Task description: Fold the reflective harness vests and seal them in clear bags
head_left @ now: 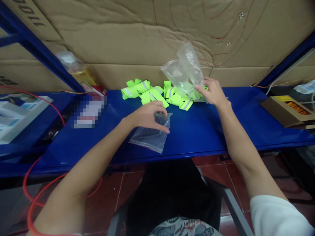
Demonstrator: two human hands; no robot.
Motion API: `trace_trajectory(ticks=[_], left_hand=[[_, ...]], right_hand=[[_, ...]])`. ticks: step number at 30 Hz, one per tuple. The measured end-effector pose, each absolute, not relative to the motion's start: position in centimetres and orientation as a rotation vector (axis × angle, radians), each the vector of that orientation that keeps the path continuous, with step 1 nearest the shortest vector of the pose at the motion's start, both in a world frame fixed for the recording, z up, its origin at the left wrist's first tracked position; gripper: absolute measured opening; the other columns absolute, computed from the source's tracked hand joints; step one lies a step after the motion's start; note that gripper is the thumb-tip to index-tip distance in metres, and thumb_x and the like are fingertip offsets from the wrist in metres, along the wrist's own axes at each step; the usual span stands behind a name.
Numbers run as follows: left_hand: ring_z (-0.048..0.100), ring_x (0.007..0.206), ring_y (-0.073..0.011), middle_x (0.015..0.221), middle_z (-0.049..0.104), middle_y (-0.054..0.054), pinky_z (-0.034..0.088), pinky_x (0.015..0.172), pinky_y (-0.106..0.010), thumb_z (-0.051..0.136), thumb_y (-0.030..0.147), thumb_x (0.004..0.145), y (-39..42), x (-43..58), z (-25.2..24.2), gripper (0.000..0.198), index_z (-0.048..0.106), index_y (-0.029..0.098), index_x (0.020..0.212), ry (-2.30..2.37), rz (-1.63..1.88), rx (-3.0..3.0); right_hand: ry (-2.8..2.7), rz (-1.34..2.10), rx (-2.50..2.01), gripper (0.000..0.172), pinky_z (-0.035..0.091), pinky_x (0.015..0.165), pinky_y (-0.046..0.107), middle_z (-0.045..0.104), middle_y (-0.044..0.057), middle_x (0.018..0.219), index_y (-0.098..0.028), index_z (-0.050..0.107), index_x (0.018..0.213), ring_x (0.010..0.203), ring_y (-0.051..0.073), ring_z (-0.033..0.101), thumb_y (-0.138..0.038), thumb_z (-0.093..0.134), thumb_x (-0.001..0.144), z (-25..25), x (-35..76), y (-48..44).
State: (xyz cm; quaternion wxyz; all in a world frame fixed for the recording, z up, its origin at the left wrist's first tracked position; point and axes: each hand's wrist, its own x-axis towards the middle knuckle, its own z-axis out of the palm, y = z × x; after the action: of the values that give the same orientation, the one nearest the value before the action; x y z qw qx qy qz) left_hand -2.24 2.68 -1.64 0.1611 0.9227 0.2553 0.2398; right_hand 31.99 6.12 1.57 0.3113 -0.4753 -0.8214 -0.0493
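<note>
Right hand: here's the right hand point(213, 91) up over the table, thumb and fingers pinched on a bunch of clear plastic bags point(188, 62).
Raised bags: see-through and crumpled, tilted up against the view of the backboard; how many there are, I can't tell.
Left hand: the left hand point(150, 115), thumb and fingers spread in a loose curve, nothing gripped, right above a flat bag point(149, 139); touching or just clear, hard to call.
Flat bag: on the table near its front edge, sealing strip toward the person, and no band to be seen inside.
Neon bands: a loose heap of yellow-green bands point(152, 94) with silvery stripes, at the back of the table, partly behind the raised bags. Progress? Early, I'd judge: the bags are out, one laid flat, and every band plainly in view lies folded outside them.
Blue table: the blue table point(197, 134) runs the full width, a bottle point(85, 77) leaning at the back left, an open carton point(285, 111) of orange packets off right.
Backboard: a cardboard sheet point(118, 42) behind it all, thin red wires strung across its right half.
Floor: red tiles point(214, 170) below, a grey chair point(233, 203) under the person, a red hose point(31, 196) looping at left.
</note>
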Motion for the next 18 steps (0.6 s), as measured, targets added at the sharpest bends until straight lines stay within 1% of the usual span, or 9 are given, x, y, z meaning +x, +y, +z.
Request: trace_trajectory(ticks=[2, 3, 7, 9, 10, 12, 14, 16, 18], left_hand=[[0.062, 0.087, -0.0223, 0.094, 0.065, -0.001, 0.047, 0.077, -0.035, 0.096, 0.078, 0.058, 2.2, -1.8, -2.2, 0.072, 0.071, 0.026, 0.1, 0.75, 0.465, 2.667], [0.061, 0.086, -0.0223, 0.094, 0.065, -0.001, 0.047, 0.077, -0.035, 0.096, 0.078, 0.057, 2.3, -1.6, -2.7, 0.076, 0.067, 0.025, 0.103, 0.777, 0.434, 2.683], [0.06, 0.09, -0.0267, 0.1, 0.066, -0.005, 0.046, 0.084, -0.039, 0.09, 0.083, 0.065, 3.5, -1.1, -4.5, 0.077, 0.059, 0.024, 0.104, 0.938, 0.779, 2.813], [0.061, 0.096, -0.0295, 0.101, 0.066, -0.007, 0.046, 0.087, -0.041, 0.089, 0.083, 0.067, 4.0, -0.9, -4.9, 0.075, 0.059, 0.023, 0.101, 0.984, 0.972, 2.891], [0.06, 0.096, -0.0295, 0.099, 0.066, -0.007, 0.046, 0.087, -0.041, 0.088, 0.082, 0.07, 4.2, -0.8, -5.0, 0.071, 0.06, 0.023, 0.098, 0.974, 1.015, 2.929], [0.06, 0.091, -0.0268, 0.092, 0.065, -0.005, 0.044, 0.084, -0.04, 0.084, 0.077, 0.08, 4.2, -0.7, -5.1, 0.06, 0.061, 0.024, 0.093, 0.894, 1.032, 2.979], [0.059, 0.083, -0.0231, 0.085, 0.064, -0.002, 0.043, 0.08, -0.038, 0.079, 0.069, 0.091, 4.0, -0.6, -5.1, 0.048, 0.062, 0.024, 0.09, 0.777, 1.022, 3.001], [0.058, 0.077, -0.0209, 0.079, 0.063, 0.0, 0.042, 0.077, -0.037, 0.075, 0.058, 0.099, 3.5, -0.5, -5.2, 0.036, 0.064, 0.025, 0.09, 0.674, 1.025, 3.044], [0.057, 0.074, -0.0203, 0.076, 0.063, 0.0, 0.042, 0.074, -0.038, 0.072, 0.048, 0.103, 2.8, -0.3, -5.1, 0.025, 0.067, 0.026, 0.093, 0.593, 1.026, 3.114]], right_hand=[[-2.204, -0.14, -1.284, 0.083, 0.047, 0.12, 0.063, 0.064, 0.018, 0.152, -0.024, 0.077, 0.138, 0.145, 0.044, 0.058, -0.085, 0.033, 0.103, 0.6, 31.4, 6.5], [-2.228, -0.127, -1.286, 0.083, 0.044, 0.123, 0.064, 0.061, 0.017, 0.157, -0.024, 0.075, 0.142, 0.148, 0.044, 0.055, -0.084, 0.032, 0.104, 0.1, 30.9, 6.7], [-2.33, -0.006, -1.236, 0.071, 0.041, 0.128, 0.06, 0.058, 0.013, 0.163, -0.028, 0.061, 0.159, 0.153, 0.036, 0.053, -0.065, 0.022, 0.113, -1.0, 29.1, 6.8], [-2.303, -0.018, -1.255, 0.062, 0.041, 0.127, 0.061, 0.058, 0.011, 0.164, -0.029, 0.056, 0.163, 0.153, 0.036, 0.053, -0.054, 0.028, 0.113, -1.0, 29.4, 6.9], [-2.286, -0.051, -1.285, 0.061, 0.041, 0.126, 0.064, 0.058, 0.012, 0.164, -0.029, 0.055, 0.164, 0.152, 0.039, 0.054, -0.053, 0.038, 0.111, -0.9, 29.9, 7.0], [-2.296, -0.122, -1.376, 0.071, 0.038, 0.124, 0.074, 0.059, 0.015, 0.163, -0.025, 0.056, 0.163, 0.15, 0.047, 0.054, -0.052, 0.063, 0.097, -0.9, 31.3, 7.4], [-2.353, -0.139, -1.446, 0.073, 0.039, 0.122, 0.077, 0.064, 0.016, 0.159, -0.021, 0.065, 0.155, 0.146, 0.05, 0.058, -0.046, 0.076, 0.086, -1.1, 32.7, 7.9], [-2.34, -0.112, -1.473, 0.061, 0.049, 0.116, 0.069, 0.073, 0.015, 0.148, -0.022, 0.075, 0.143, 0.136, 0.046, 0.067, -0.041, 0.077, 0.085, -1.5, 33.6, 8.3], [-2.214, -0.067, -1.472, 0.049, 0.058, 0.106, 0.061, 0.081, 0.013, 0.133, -0.024, 0.081, 0.133, 0.12, 0.042, 0.076, -0.044, 0.075, 0.089, -1.8, 34.1, 8.8]])
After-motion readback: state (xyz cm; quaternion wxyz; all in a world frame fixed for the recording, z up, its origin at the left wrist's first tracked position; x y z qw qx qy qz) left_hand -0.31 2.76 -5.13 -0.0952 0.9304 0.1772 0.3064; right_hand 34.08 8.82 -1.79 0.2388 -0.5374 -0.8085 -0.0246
